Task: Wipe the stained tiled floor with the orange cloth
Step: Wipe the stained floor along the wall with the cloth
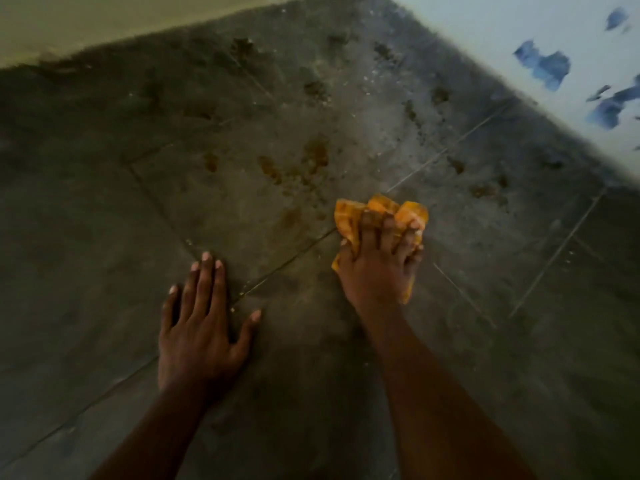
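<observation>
On the grey tiled floor [104,209], near the middle of the view, the right hand [377,268] presses down on a bunched orange cloth [377,209]. Its fingers [389,233] are bent and slightly spread, curled into the folds so that they grip the cloth against the tile; the thumb lies at the cloth's left edge. The cloth sits just right of a grout line [287,261] and just near of a cluster of brown stains [304,161].

To the left and nearer, the left hand [201,327] lies flat on the floor, palm down, fingers straight and close together with the thumb spread out to the right. It holds nothing and is well apart from the cloth.

The floor is dull and dusty, with darker blotches scattered toward the far side and pale specks on the far right. A pale yellowish wall [121,19] bounds it at the far left. A whitish wall [502,36] with blue patches [547,64] runs along the right. The picture is somewhat blurred.
</observation>
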{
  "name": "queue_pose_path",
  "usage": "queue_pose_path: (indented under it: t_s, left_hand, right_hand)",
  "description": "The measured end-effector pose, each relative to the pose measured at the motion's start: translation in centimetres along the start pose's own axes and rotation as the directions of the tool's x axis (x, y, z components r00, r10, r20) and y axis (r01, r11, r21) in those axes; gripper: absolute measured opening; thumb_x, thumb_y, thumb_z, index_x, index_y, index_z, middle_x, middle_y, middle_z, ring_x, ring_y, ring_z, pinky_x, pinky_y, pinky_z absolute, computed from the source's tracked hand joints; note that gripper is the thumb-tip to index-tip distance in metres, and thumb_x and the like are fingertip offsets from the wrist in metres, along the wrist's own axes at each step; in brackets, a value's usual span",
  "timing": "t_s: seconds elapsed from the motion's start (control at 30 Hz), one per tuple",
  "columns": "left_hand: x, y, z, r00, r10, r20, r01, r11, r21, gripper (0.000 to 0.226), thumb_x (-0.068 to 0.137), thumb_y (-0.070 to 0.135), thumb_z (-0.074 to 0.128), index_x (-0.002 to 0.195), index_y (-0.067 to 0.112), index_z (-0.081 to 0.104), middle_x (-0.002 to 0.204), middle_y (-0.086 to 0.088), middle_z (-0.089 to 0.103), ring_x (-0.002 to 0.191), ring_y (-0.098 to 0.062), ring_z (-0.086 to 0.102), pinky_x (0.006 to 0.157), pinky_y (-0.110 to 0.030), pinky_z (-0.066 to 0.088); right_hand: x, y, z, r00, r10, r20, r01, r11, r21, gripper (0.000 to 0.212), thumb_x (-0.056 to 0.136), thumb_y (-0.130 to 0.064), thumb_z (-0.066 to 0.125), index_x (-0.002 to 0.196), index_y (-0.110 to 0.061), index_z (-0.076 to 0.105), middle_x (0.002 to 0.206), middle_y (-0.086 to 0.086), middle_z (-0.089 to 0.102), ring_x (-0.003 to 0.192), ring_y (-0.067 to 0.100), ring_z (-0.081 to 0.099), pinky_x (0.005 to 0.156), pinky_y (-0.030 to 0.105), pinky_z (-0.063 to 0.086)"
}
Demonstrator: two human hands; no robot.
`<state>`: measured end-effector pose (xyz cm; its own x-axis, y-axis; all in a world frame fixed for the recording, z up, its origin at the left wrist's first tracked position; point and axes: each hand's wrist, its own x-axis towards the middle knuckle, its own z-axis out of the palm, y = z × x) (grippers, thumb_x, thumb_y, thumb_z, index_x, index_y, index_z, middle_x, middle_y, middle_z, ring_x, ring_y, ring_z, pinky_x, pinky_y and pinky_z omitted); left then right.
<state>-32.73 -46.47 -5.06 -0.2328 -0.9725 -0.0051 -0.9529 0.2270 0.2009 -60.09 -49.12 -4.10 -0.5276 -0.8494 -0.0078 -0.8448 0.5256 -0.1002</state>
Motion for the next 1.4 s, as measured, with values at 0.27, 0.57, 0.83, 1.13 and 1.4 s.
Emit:
queue_pose_path:
  t_s: [0.27, 0.57, 0.83, 1.13, 1.4]
  left_hand:
    - [0.2, 0.2, -0.8, 0.999, -0.029, 0.024, 0.029, 1.000, 0.001, 0.089, 0.096, 0.066, 0.032, 0.167, 0.012, 0.019, 0.177, -0.003, 0.007, 0.163, -0.023, 0.012, 0.129, -0.051, 0.017]
    - [0.1, 0.2, -0.8, 0.999, -0.039, 0.022, 0.040, 0.998, -0.058, 0.082, 0.098, 0.057, 0.038, 0.167, 0.014, 0.020, 0.177, -0.002, 0.011, 0.162, -0.023, 0.016, 0.128, -0.053, 0.023]
    - [0.0, 0.2, -1.0, 0.999, -0.041, 0.033, 0.043, 0.997, -0.066, 0.080, 0.099, 0.054, 0.041, 0.166, 0.014, 0.023, 0.176, -0.003, 0.011, 0.162, -0.021, 0.015, 0.129, -0.050, 0.022]
    - [9.6, -5.1, -2.5, 0.996, -0.083, 0.045, 0.088, 0.987, -0.136, 0.079, 0.100, 0.060, 0.024, 0.168, 0.019, 0.015, 0.177, 0.001, 0.004, 0.163, -0.018, 0.002, 0.130, -0.042, 0.009]
    - [22.2, -14.7, -5.6, 0.999, -0.033, -0.009, 0.033, 0.999, -0.028, 0.075, 0.101, 0.066, 0.023, 0.167, 0.031, 0.018, 0.177, 0.005, 0.008, 0.163, -0.016, 0.006, 0.131, -0.046, 0.011]
  right_hand:
    - [-1.5, 4.6, -0.5, 0.934, -0.357, -0.005, 0.357, 0.934, -0.014, 0.066, 0.098, -0.057, 0.037, 0.161, -0.045, 0.023, 0.174, -0.001, 0.015, 0.161, 0.037, 0.005, 0.124, 0.067, 0.014]
    - [2.4, -5.8, -0.2, 0.995, -0.092, -0.026, 0.092, 0.996, 0.005, 0.067, 0.096, -0.063, 0.035, 0.160, -0.043, 0.028, 0.170, 0.002, 0.029, 0.158, 0.045, 0.010, 0.120, 0.067, 0.018]
    - [-0.4, -8.8, 0.3, 0.991, -0.136, -0.020, 0.137, 0.987, 0.082, 0.062, 0.097, -0.056, 0.041, 0.157, -0.044, 0.036, 0.172, 0.002, 0.024, 0.159, 0.044, 0.007, 0.122, 0.068, 0.014]
    - [6.6, -9.5, 0.9, 0.997, 0.061, 0.036, -0.066, 0.986, 0.156, 0.064, 0.099, -0.058, 0.036, 0.161, -0.044, 0.024, 0.174, 0.004, 0.013, 0.159, 0.044, 0.002, 0.123, 0.069, 0.008]
    - [1.1, -13.4, 1.3, 0.906, -0.418, -0.059, 0.422, 0.903, 0.077, 0.062, 0.094, -0.057, 0.047, 0.155, -0.051, 0.037, 0.170, -0.004, 0.030, 0.159, 0.035, 0.019, 0.124, 0.061, 0.018]
